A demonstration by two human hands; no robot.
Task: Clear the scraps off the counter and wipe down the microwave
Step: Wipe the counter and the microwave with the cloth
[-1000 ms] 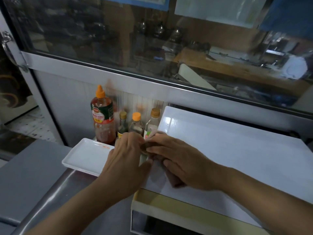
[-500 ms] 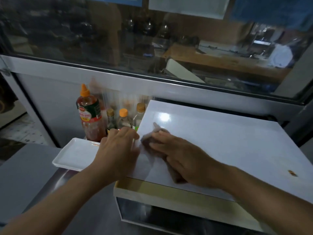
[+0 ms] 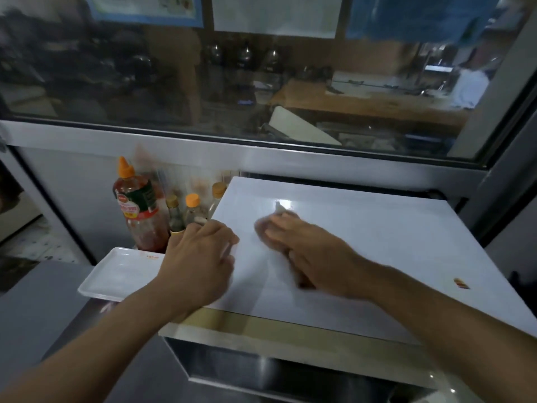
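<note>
Wiping, right in the middle of the job. Right hand [image 3: 308, 251] flat on a small brownish cloth [image 3: 268, 231], fingers straight, pressing it down on the white top of the microwave [image 3: 363, 228] in the middle of the frame. Blurry there, so probably rubbing. Left hand [image 3: 200, 257] at the near left corner of that white top, fingers bent a little; holding anything or not, cannot tell. Shiny and clean-looking around the cloth. Not clean yet at the right edge of the frame: a small orange and red scrap [image 3: 461, 283] on the white top, well apart from the cloth. Dark front of the microwave at the bottom of the frame, not touched now. Grey counter [image 3: 35, 309] at the lower left, with a white tray [image 3: 116, 274] near the left hand. Behind the tray, a big red sauce bottle [image 3: 136, 207] and some small bottles [image 3: 189, 210], close to the microwave's left side. Likely left to do: pick off or wipe away the scrap, finish the far and right parts of the top, then maybe the front. Counter scraps: hard to judge from here.
</note>
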